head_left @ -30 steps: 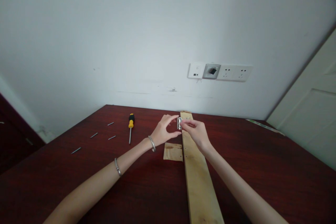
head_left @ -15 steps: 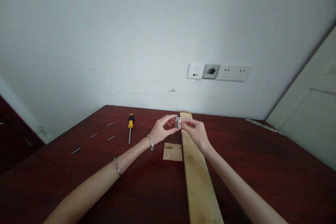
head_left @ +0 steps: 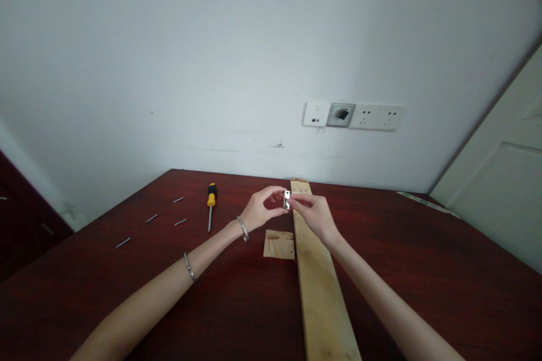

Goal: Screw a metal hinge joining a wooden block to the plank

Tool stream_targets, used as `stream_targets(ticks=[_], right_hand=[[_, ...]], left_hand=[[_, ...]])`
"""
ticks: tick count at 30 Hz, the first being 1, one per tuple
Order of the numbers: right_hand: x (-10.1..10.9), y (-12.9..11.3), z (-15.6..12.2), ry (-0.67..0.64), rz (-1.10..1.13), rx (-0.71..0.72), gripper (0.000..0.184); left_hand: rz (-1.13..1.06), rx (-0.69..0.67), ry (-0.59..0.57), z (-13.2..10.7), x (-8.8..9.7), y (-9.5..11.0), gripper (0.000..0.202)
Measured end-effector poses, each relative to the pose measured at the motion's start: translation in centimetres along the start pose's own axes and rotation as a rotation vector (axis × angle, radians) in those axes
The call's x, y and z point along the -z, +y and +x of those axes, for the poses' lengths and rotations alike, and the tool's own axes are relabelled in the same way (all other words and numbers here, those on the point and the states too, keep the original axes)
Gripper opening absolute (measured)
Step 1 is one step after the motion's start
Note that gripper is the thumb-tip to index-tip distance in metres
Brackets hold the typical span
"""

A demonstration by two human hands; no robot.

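Observation:
Both of my hands pinch a small silver metal hinge (head_left: 287, 199) above the far end of a long pale wooden plank (head_left: 317, 282). My left hand (head_left: 261, 210) grips the hinge from the left with thumb and fingers closed. My right hand (head_left: 313, 213) grips it from the right, fingers curled over the plank. A small square wood piece (head_left: 279, 245) lies flat beside the plank, just below my left hand. Two bracelets sit on my left forearm.
A yellow and black screwdriver (head_left: 210, 206) lies on the dark red table (head_left: 127, 287) to the left. Several loose screws (head_left: 151, 218) are scattered further left. Wall sockets (head_left: 353, 116) sit on the white wall; a door (head_left: 499, 192) stands at the right.
The hinge has been turned slightly between my fingers and now shows narrower. Both hands stay in nearly the same place above the plank.

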State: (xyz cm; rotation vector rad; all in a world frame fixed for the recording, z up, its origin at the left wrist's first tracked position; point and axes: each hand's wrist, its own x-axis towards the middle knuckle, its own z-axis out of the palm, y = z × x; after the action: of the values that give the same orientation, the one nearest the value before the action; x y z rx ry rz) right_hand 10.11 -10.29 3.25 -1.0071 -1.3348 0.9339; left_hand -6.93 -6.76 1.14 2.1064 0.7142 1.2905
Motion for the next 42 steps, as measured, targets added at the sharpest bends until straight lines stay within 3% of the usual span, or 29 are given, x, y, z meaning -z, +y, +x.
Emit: stream_targets(ticks=[9, 20, 25, 35, 42], right_hand=[[0.3, 1.0, 0.5, -0.014, 0.160, -0.102, 0.042], [0.4, 1.4, 0.6, 0.036, 0.126, -0.097, 0.032], [0.4, 1.2, 0.4, 0.054, 0.075, -0.073, 0.038], [0.1, 1.3, 0.1, 0.062, 0.121, -0.060, 0.045], [-0.6, 1.4, 0.0, 0.040, 0.206, -0.099, 0.037]], left_hand=[[-0.148, 0.036, -0.032, -0.1, -0.1, -0.2, 0.047], [-0.279, 0.147, -0.039, -0.3, -0.7, -0.6, 0.039], [-0.258, 0.141, -0.029, -0.4, -0.9, -0.5, 0.036], [-0.031, 0.049, 0.081, -0.5, -1.1, -0.2, 0.021], [0.225, -0.144, 0.243, -0.8, -1.6, -0.1, 0.012]])
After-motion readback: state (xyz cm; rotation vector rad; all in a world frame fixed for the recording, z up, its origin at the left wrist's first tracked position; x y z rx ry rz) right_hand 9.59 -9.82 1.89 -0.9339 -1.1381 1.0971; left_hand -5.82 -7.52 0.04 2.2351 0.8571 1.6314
